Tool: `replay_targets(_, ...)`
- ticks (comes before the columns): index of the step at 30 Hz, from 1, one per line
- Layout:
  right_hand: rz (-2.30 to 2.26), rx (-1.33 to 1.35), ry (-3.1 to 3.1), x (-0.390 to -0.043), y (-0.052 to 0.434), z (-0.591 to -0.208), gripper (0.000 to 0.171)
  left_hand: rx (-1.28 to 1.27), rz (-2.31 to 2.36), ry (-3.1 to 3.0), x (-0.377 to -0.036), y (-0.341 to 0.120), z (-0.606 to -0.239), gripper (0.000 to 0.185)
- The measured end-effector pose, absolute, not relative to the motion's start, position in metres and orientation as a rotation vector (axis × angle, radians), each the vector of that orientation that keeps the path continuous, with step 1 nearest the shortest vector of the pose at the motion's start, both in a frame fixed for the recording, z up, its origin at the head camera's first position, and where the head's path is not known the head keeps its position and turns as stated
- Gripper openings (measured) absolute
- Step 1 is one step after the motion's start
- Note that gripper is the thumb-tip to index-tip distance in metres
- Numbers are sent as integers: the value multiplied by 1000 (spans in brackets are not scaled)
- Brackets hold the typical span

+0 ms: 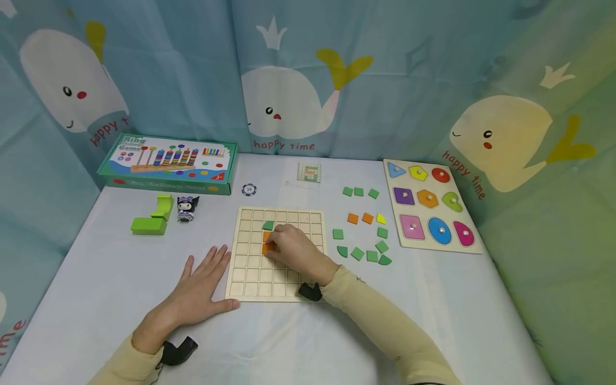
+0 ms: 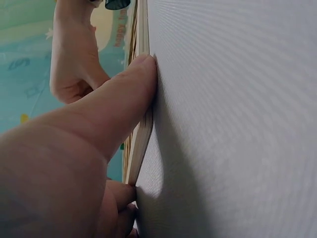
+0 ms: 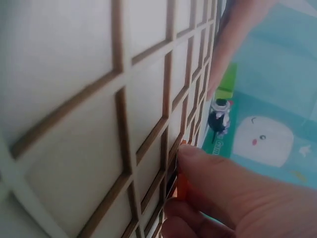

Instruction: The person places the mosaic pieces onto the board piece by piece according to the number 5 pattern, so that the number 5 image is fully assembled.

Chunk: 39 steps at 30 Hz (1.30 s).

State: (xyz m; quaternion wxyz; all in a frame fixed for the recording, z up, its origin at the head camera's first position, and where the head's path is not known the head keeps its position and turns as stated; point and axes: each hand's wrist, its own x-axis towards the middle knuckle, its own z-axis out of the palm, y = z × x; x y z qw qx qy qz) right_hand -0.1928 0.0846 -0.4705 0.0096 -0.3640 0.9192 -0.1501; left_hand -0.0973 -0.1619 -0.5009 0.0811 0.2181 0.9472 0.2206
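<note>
A pale wooden grid board (image 1: 247,275) lies on the table. My right hand (image 1: 298,251) is over it and pinches an orange square tile (image 3: 182,187) between thumb and fingers, at the grid's cells. Orange also shows beside the fingertips in the head view, partly covered by the hand. Just above, a green quarter-round tile (image 1: 268,225) sits in a cell. My left hand (image 1: 197,291) rests flat on the table with fingers spread. Its thumb (image 2: 133,82) touches the board's near left corner, and its other fingertips are by the left edge.
Right of the board lie several green tiles (image 1: 357,253), two orange squares (image 1: 368,218) and a yellow piece (image 1: 381,218). Further right is a shape puzzle (image 1: 474,243). Behind are a pattern card (image 1: 309,172), a chip (image 1: 248,190), a game box (image 1: 168,163), a figurine (image 1: 186,208) and green blocks (image 1: 148,226).
</note>
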Motion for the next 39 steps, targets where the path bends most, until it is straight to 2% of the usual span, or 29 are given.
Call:
replay_targets(8,-515,-1120,2840,-192,87,-471,29,635,651,2838,-98,-162,-502,108)
replay_targets(15,-682,-1247,2813,-203,113,-465,20,617,644,2843,-96,-162,-502,109)
replay_targets(18,-724,-1222,2851,-217,134,-460,18,610,642,2849,-95,-162,-502,109)
replay_targets(29,-838,-620,3015,-281,227,-452,23,619,641,2858,-94,-161,-501,108)
replay_targets(39,-627,-290,3028,-311,256,-466,37,645,672,2853,-96,-160,-504,107)
